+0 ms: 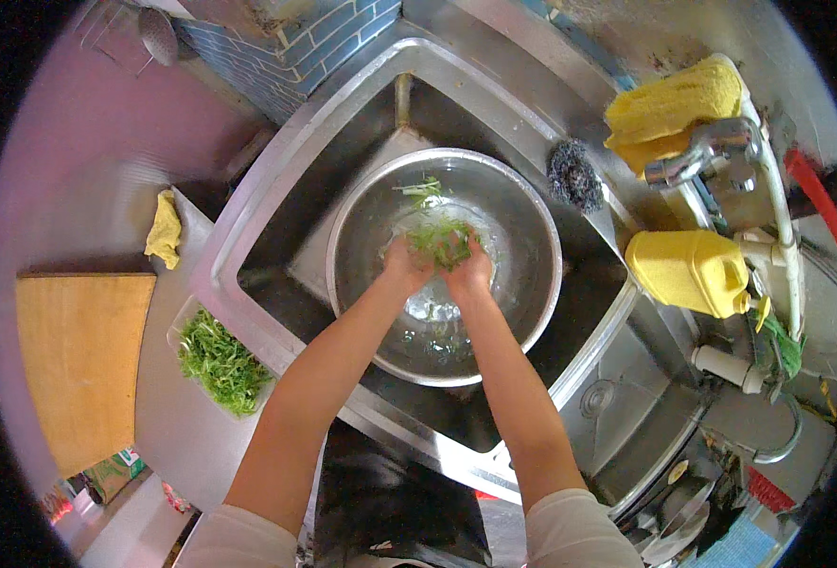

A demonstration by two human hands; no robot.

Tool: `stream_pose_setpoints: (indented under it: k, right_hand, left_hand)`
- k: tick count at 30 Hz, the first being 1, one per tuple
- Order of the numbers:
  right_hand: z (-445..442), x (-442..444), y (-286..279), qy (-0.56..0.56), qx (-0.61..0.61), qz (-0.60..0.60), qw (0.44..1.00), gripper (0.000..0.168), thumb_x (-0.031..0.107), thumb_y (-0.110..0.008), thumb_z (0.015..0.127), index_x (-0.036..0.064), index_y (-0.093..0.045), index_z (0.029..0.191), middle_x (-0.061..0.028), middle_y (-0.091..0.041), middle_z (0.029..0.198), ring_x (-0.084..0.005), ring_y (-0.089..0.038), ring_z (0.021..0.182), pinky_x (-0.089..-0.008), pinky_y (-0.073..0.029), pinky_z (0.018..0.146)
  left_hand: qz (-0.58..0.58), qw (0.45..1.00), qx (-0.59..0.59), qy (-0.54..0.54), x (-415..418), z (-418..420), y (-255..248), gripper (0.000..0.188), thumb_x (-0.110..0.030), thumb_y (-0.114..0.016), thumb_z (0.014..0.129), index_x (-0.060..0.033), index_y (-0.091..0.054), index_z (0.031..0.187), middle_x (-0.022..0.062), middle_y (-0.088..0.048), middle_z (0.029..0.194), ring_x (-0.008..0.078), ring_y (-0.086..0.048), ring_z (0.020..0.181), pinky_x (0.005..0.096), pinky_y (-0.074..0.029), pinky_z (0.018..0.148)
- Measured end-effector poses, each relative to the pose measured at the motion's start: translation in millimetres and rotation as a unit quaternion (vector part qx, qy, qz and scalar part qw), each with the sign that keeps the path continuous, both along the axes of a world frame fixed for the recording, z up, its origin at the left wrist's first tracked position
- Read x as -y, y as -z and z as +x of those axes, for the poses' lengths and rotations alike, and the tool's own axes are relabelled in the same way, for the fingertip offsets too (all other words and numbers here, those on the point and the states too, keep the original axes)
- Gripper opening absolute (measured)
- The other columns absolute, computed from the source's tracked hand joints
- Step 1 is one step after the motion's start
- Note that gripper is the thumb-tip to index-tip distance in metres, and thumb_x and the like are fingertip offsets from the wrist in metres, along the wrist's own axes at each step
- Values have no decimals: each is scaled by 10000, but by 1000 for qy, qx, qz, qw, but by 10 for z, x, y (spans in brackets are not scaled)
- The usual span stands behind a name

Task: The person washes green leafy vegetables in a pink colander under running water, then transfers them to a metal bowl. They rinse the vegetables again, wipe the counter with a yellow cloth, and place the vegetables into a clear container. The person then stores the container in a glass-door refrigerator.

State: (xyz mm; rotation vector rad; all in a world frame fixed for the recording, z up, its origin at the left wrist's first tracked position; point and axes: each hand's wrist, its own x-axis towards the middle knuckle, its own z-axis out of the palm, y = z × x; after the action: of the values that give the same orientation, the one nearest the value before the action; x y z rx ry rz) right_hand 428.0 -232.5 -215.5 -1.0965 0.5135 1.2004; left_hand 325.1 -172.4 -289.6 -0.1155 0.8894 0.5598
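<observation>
A round stainless steel bowl point(444, 160) with water in it stands inside a metal sink basin point(383, 153). My left hand point(408, 266) and my right hand point(470, 267) are close together over the middle of the bowl, palms turned up. Between them they hold a clump of shredded green leaves point(438, 240). A few loose pale green shreds point(420, 189) float near the bowl's far side. To the left of the sink, a clear plastic container point(177, 323) is heaped with more cut greens point(223, 362).
A wooden cutting board point(85, 362) and a yellow cloth point(163, 228) lie on the left counter. Right of the basin are a steel wool scrubber point(575, 175), a faucet point(706, 153), a yellow jug point(688, 272), a yellow towel point(674, 106) and a second basin point(620, 408).
</observation>
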Motion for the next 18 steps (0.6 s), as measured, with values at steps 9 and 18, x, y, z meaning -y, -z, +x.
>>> stream_pose_setpoints:
  k: [9,18]
  right_hand:
    - [220,-952,196,-2,176,60,982,312,311,-474,899,79,-550,1094,-44,-563,1037,-177,-521,956,-331,-406,845]
    - [154,-438,-758,-151,521,81,836,160,76,-482,833,-5,-589,919,-119,-559,1003,-216,-512,937,-310,-402,811]
  left_hand:
    - [83,995,-37,-39,-799,665,-336,285,-268,-492,876,-69,-505,1081,88,-570,994,233,-561,904,372,-459,782]
    - [314,944,-96,31,-144,617,-1601,166,-142,-417,907,-64,-512,1019,51,-563,951,148,-541,858,283,-438,761]
